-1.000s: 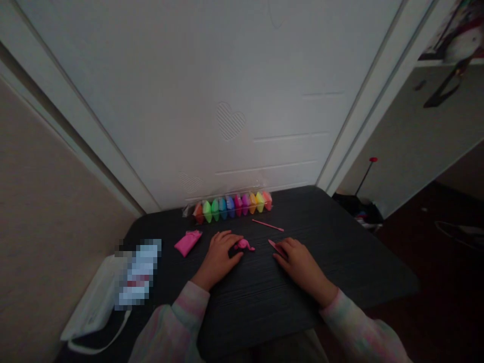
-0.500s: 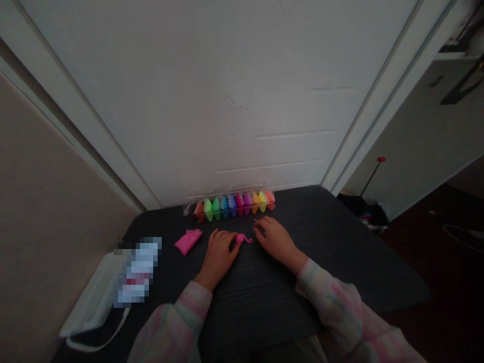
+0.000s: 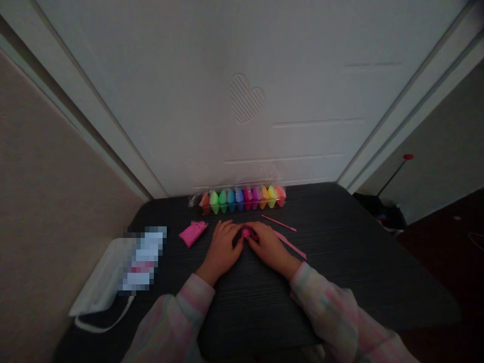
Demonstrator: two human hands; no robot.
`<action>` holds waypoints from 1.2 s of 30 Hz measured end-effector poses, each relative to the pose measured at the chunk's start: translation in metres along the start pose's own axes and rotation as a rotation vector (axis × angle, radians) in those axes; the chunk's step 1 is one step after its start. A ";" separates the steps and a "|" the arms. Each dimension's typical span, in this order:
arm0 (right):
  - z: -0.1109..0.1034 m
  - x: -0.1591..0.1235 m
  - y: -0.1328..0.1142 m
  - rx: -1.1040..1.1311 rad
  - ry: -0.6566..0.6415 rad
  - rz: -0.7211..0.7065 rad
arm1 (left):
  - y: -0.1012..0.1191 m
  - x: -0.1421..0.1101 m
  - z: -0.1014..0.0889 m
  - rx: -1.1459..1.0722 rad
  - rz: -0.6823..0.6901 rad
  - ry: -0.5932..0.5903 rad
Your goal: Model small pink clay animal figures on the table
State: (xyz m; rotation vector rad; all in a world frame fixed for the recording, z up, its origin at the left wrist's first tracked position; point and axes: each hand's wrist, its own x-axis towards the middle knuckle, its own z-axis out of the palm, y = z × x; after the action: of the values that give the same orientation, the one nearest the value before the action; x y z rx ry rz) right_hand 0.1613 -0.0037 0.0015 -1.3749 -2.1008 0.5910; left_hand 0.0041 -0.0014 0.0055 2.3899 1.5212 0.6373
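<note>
Pink clay now at right hand

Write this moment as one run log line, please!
left hand: fingers at pink lump; right hand: fingers at pink lump; pink packet: on table, leftward; thin pink stick: beyond right hand

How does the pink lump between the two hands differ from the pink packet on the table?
The pink lump is small and roundish, while the pink packet is larger and longer, with a crumpled end.
The lump sits between the left hand and the right hand; the packet lies apart from both, beyond the left hand's outer side.
Both are bright pink.
</note>
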 end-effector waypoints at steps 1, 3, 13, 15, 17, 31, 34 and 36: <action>0.001 0.000 0.000 0.006 0.010 0.004 | -0.003 0.000 -0.004 -0.015 -0.026 0.012; 0.002 0.001 0.001 0.017 0.033 0.010 | -0.011 0.000 -0.013 -0.036 -0.099 0.038; 0.009 0.002 0.008 0.026 0.115 -0.017 | -0.036 -0.008 -0.036 -0.078 -0.112 -0.190; 0.010 0.002 0.008 0.026 0.131 -0.026 | -0.036 -0.008 -0.035 -0.084 -0.104 -0.212; 0.010 0.001 0.008 0.027 0.153 -0.037 | -0.035 -0.007 -0.033 -0.086 -0.102 -0.209; 0.003 -0.001 0.003 0.095 0.386 -0.106 | -0.041 -0.020 -0.055 0.439 -0.575 0.019; 0.000 -0.001 0.004 0.123 0.456 -0.101 | -0.044 -0.018 -0.052 0.368 -0.493 0.039; -0.001 -0.002 0.004 0.141 0.485 -0.098 | -0.041 -0.015 -0.049 0.327 -0.433 0.084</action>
State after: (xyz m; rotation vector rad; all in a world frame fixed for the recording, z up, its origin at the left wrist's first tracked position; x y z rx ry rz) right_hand 0.1654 -0.0035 -0.0007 -1.1859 -1.6898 0.3173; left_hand -0.0576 0.0011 0.0275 2.1439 2.2373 0.4205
